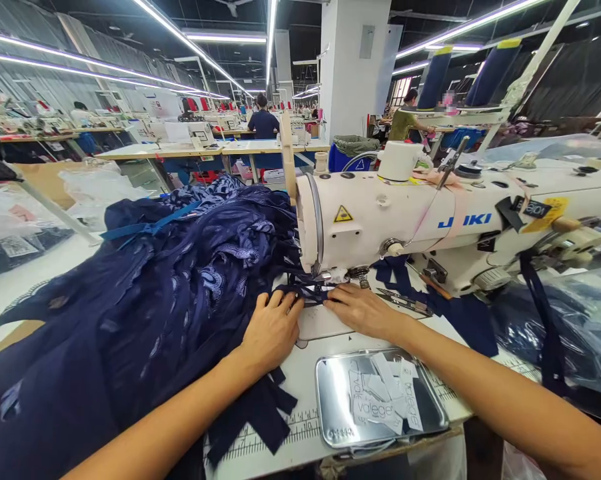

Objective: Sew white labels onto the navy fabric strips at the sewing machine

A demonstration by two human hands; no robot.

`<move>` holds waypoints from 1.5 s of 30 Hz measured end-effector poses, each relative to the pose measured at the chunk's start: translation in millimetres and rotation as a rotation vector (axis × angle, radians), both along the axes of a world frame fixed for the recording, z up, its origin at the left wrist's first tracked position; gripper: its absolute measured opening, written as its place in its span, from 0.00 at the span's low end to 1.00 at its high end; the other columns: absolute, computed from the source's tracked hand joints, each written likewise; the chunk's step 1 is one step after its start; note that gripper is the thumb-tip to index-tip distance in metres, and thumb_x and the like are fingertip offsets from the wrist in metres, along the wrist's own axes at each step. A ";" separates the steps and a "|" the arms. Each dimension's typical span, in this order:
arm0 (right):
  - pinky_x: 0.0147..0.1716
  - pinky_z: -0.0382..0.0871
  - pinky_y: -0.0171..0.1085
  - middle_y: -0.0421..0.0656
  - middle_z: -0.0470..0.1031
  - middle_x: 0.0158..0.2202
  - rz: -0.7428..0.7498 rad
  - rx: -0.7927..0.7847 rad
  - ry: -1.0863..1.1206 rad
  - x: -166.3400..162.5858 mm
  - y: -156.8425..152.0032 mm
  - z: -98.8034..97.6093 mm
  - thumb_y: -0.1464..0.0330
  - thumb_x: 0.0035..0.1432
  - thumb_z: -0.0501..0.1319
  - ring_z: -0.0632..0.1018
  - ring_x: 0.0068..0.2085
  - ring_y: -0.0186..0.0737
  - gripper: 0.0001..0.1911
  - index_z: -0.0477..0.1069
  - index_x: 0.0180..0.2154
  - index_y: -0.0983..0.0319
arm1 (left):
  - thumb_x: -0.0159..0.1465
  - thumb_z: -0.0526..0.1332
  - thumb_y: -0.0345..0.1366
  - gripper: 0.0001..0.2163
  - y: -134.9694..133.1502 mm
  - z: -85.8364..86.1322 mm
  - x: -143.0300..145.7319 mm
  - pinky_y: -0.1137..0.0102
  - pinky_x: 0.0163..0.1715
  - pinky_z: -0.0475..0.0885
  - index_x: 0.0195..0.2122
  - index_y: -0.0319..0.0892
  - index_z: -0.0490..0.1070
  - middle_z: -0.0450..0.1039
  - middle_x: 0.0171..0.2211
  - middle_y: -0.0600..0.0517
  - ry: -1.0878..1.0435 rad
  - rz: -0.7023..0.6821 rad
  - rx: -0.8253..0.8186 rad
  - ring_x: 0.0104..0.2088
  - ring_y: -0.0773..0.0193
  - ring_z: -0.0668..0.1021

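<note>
1. White tabletop bears a shiny metal tray of paper labels.
2. Left hand, fingers curled, touches soft, rumpled navy cloth; right hand, fingers extended, meets a narrow strip. Pinching: cannot tell.
3. Apparently stitching; the next move likely calls for flat, steady guiding.
4. Strip lies under the smooth, rounded sewing machine.

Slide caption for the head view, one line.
Left hand and right hand on navy fabric at a white sewing machine, white labels on a metal tray nearby.
</note>
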State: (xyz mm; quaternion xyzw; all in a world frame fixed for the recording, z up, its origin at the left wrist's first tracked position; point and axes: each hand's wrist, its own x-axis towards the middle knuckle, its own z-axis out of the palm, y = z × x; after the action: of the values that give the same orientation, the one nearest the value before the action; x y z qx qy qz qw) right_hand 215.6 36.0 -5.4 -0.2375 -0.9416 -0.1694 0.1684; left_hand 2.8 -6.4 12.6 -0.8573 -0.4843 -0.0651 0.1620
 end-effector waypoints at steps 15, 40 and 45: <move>0.37 0.69 0.39 0.49 0.70 0.41 0.027 -0.061 0.114 4.3 1.6 -2.7 0.75 0.58 0.51 0.70 0.40 0.42 0.12 0.70 0.41 0.66 | 0.56 0.55 0.28 0.14 -1.2 -3.4 1.9 0.61 0.35 0.60 0.44 0.40 0.69 0.72 0.42 0.47 -0.027 -0.050 0.101 0.39 0.55 0.69; 0.36 0.69 0.40 0.50 0.71 0.43 -0.019 -0.088 0.125 1.2 2.4 -2.6 0.71 0.58 0.53 0.71 0.41 0.44 0.13 0.70 0.43 0.67 | 0.55 0.50 0.25 0.19 21.8 -7.2 7.9 0.54 0.44 0.62 0.47 0.38 0.69 0.69 0.50 0.46 -0.085 -0.285 -0.058 0.46 0.53 0.70; 0.40 0.69 0.42 0.52 0.70 0.46 -0.069 -0.117 0.096 -1.0 2.4 -2.7 0.68 0.57 0.55 0.72 0.44 0.45 0.15 0.69 0.45 0.68 | 0.55 0.50 0.24 0.21 21.6 -5.3 9.4 0.53 0.45 0.62 0.49 0.38 0.67 0.67 0.51 0.45 -0.084 -0.243 -0.079 0.49 0.52 0.69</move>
State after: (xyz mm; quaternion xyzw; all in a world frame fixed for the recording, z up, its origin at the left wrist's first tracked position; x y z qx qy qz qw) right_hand 214.7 38.4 -8.1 -0.2873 -0.9319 -0.1080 0.1933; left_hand 12.2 15.3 7.4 -0.9119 -0.3852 -0.1011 0.0987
